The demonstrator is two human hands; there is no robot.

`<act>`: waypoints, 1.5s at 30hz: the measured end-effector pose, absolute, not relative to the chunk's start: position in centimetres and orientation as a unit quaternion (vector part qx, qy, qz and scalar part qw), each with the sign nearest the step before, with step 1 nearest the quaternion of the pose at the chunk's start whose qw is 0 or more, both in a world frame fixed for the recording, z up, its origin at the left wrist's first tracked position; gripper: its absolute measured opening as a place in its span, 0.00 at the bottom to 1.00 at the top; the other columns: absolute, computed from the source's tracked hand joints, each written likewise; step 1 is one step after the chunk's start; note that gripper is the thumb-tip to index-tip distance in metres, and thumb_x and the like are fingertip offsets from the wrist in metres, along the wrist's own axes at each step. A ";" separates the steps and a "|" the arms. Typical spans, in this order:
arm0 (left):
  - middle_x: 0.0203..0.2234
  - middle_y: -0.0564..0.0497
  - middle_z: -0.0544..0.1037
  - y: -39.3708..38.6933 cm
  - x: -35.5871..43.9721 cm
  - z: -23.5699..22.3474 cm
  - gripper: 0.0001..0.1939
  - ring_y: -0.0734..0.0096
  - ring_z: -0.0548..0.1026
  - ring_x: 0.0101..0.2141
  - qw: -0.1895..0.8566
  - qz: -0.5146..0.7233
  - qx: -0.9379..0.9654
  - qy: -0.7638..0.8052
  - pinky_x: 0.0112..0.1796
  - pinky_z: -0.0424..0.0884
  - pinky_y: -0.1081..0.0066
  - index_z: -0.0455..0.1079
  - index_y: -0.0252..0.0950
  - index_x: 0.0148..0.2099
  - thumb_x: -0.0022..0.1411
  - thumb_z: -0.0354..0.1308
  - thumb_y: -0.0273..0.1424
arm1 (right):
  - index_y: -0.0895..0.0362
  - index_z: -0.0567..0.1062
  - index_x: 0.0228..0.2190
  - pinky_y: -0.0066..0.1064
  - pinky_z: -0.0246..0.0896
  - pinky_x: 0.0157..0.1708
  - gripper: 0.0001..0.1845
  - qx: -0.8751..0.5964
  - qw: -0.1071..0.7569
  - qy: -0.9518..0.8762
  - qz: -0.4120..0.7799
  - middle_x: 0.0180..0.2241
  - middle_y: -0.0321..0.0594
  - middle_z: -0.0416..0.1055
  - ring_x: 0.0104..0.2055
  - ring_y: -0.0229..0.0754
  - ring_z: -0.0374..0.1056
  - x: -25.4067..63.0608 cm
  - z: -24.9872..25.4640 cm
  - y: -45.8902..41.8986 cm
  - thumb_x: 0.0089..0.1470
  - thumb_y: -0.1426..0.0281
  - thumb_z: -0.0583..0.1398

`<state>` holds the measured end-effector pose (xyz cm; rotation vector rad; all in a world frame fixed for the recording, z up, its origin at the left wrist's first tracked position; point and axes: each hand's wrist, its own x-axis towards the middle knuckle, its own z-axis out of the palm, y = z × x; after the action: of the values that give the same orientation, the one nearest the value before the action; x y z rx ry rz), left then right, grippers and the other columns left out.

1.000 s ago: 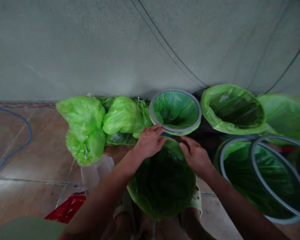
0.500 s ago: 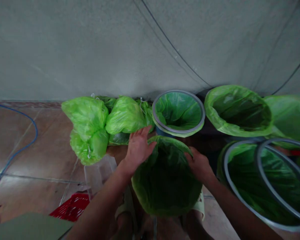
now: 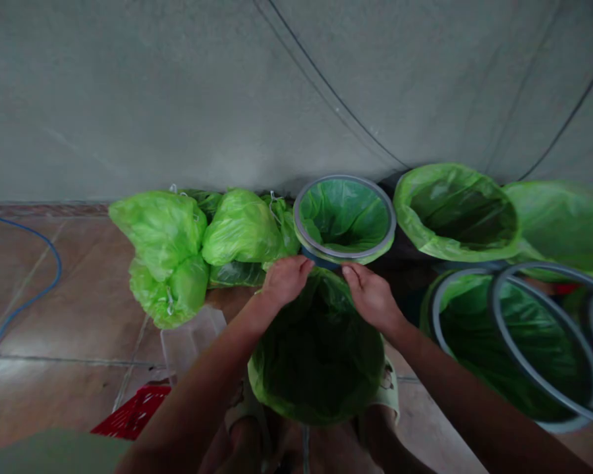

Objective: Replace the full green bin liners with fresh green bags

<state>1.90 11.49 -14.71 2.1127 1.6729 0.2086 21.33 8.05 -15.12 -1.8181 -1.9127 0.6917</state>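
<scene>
A bin lined with a green plastic bag (image 3: 319, 368) stands between my feet, its mouth facing up and its inside dark. My left hand (image 3: 287, 282) is closed on the bag's far rim, left of its middle. On the same rim, a little to the right, my right hand (image 3: 373, 297) is closed too, with its thumb on the near side. Most of the fingers of both hands are hidden behind the rim. Just beyond my hands stands another bin with a green liner and a grey ring (image 3: 344, 254) around its top.
Several tied green bags (image 3: 244, 227) lie left against the wall. A clear plastic container (image 3: 192, 339) and a red basket (image 3: 136, 411) are beside my left arm. On the right are more lined bins (image 3: 457, 210) and a loose grey ring (image 3: 497, 309). A blue hose (image 3: 56, 263) crosses the floor.
My left hand has come from the bag's left side back to its far rim. The right hand has shifted along the rim toward it, so the hands are closer together. The view has swung slightly.
</scene>
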 end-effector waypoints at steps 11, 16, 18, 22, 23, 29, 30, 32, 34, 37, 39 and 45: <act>0.33 0.45 0.78 10.1 -0.7 -15.6 0.12 0.61 0.77 0.37 0.203 0.030 0.822 0.531 0.40 0.69 0.66 0.71 0.37 0.44 0.64 0.50 0.35 | 0.58 0.68 0.48 0.30 0.58 0.32 0.15 -0.567 0.035 -0.788 0.237 0.34 0.45 0.77 0.32 0.45 0.73 22.4 -18.1 7.9 0.61 0.69 0.50; 0.43 0.43 0.78 9.5 0.1 -14.7 0.18 0.59 0.75 0.44 0.180 0.026 0.799 0.573 0.48 0.67 0.61 0.66 0.38 0.53 0.60 0.56 0.30 | 0.58 0.68 0.45 0.29 0.55 0.28 0.14 -0.611 0.029 -0.758 0.225 0.29 0.43 0.75 0.27 0.43 0.70 22.6 -18.3 7.2 0.60 0.69 0.49; 0.50 0.43 0.74 9.1 -0.4 -14.1 0.28 0.57 0.71 0.51 0.180 0.086 0.790 0.580 0.54 0.62 0.58 0.61 0.39 0.59 0.56 0.61 0.33 | 0.58 0.68 0.45 0.30 0.57 0.29 0.15 -0.647 0.058 -0.726 0.226 0.30 0.44 0.76 0.28 0.44 0.71 23.1 -18.4 5.9 0.60 0.67 0.47; 0.55 0.41 0.70 8.4 -3.0 -13.2 0.37 0.55 0.69 0.54 0.231 0.191 0.713 0.634 0.54 0.64 0.58 0.58 0.34 0.62 0.54 0.62 0.43 | 0.60 0.65 0.51 0.35 0.63 0.33 0.22 -0.744 0.117 -0.615 0.235 0.41 0.52 0.75 0.35 0.50 0.73 24.4 -18.6 1.1 0.61 0.61 0.47; 0.54 0.40 0.71 8.3 -3.6 -13.1 0.36 0.55 0.71 0.52 0.247 0.203 0.690 0.650 0.52 0.67 0.60 0.59 0.32 0.62 0.56 0.60 0.44 | 0.62 0.63 0.53 0.37 0.65 0.34 0.25 -0.758 0.119 -0.591 0.252 0.42 0.53 0.74 0.36 0.51 0.74 24.7 -18.4 -0.1 0.60 0.59 0.47; 0.45 0.44 0.78 9.4 -2.5 -12.6 0.18 0.62 0.76 0.45 0.252 0.222 0.671 0.662 0.49 0.69 0.64 0.71 0.34 0.51 0.65 0.50 0.36 | 0.66 0.59 0.59 0.47 0.63 0.48 0.36 -0.751 0.124 -0.612 0.214 0.54 0.60 0.66 0.54 0.58 0.66 25.6 -15.4 -0.5 0.58 0.53 0.49; 0.45 0.45 0.78 9.7 -1.6 -12.6 0.16 0.63 0.76 0.45 0.251 0.218 0.689 0.644 0.50 0.68 0.65 0.72 0.35 0.50 0.66 0.49 0.35 | 0.64 0.63 0.56 0.48 0.59 0.53 0.32 -0.729 0.149 -0.643 0.185 0.54 0.58 0.66 0.56 0.57 0.63 25.5 -14.9 0.9 0.60 0.55 0.49; 0.42 0.47 0.79 10.3 0.4 -12.8 0.16 0.64 0.76 0.43 0.248 0.196 0.724 0.613 0.48 0.69 0.66 0.73 0.36 0.47 0.67 0.47 0.35 | 0.60 0.71 0.50 0.43 0.58 0.55 0.24 -0.683 0.180 -0.683 0.185 0.51 0.52 0.71 0.54 0.51 0.65 24.8 -14.3 4.3 0.62 0.60 0.47; 0.40 0.48 0.80 10.6 2.1 -13.4 0.16 0.65 0.77 0.41 0.244 0.157 0.753 0.591 0.45 0.70 0.67 0.74 0.38 0.45 0.68 0.46 0.35 | 0.59 0.74 0.45 0.39 0.60 0.53 0.22 -0.666 0.194 -0.689 0.210 0.46 0.49 0.74 0.50 0.48 0.69 23.8 -14.5 7.3 0.63 0.62 0.46; 0.38 0.47 0.79 10.6 3.1 -14.6 0.15 0.65 0.77 0.39 0.234 0.087 0.793 0.556 0.42 0.70 0.68 0.73 0.38 0.45 0.67 0.47 0.35 | 0.57 0.75 0.44 0.34 0.63 0.47 0.21 -0.624 0.149 -0.720 0.263 0.43 0.45 0.77 0.46 0.46 0.72 22.6 -16.0 9.5 0.64 0.63 0.46; 0.38 0.46 0.79 10.5 2.7 -15.3 0.14 0.64 0.77 0.38 0.221 0.052 0.812 0.537 0.41 0.70 0.68 0.72 0.37 0.46 0.67 0.47 0.36 | 0.55 0.75 0.43 0.31 0.63 0.44 0.19 -0.598 0.119 -0.747 0.264 0.42 0.43 0.77 0.44 0.45 0.73 22.3 -17.0 9.5 0.64 0.64 0.47; 0.36 0.45 0.79 10.4 1.9 -15.5 0.12 0.62 0.77 0.39 0.198 -0.007 0.822 0.534 0.41 0.70 0.67 0.70 0.35 0.46 0.65 0.50 0.33 | 0.60 0.70 0.45 0.30 0.58 0.33 0.13 -0.581 -0.009 -0.786 0.212 0.36 0.46 0.77 0.35 0.46 0.73 22.8 -17.6 8.4 0.60 0.69 0.53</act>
<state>1.87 10.38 -15.51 2.3015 1.4938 -0.0188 22.77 8.38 -17.59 -1.8355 -2.4822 0.6692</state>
